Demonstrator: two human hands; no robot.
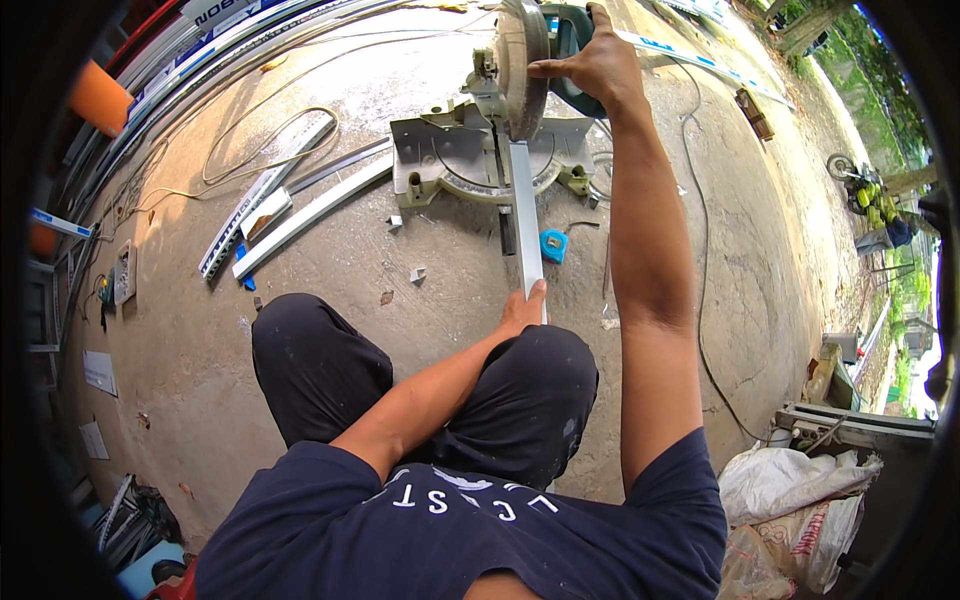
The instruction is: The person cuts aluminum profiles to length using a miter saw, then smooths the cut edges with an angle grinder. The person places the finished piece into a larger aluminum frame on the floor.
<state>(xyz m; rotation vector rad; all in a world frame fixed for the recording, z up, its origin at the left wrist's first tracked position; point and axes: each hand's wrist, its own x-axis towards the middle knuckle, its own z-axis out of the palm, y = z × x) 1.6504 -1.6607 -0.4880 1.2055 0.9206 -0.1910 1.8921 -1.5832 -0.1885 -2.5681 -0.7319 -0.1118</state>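
A miter saw (425, 158) stands on the concrete floor in front of my knees, its round blade guard (522, 70) raised at the top of the view. My right hand (606, 72) is closed round the saw's dark green handle (572, 40), thumb stretched to the left; some of the fingers are hidden behind it. A pale aluminium profile (526, 215) runs from under the saw head toward me. Beside my right knee my left hand (520, 310) grips its near end. Where the blade meets the profile I cannot make out.
A blue tape measure (553, 246) lies right of the profile. White metal lengths (310, 222) rest to the left, with small offcuts (417, 274) nearby. A cable (703, 300) trails along the right. White sacks (790, 485) sit at lower right. A motorcycle (858, 188) stands farther off.
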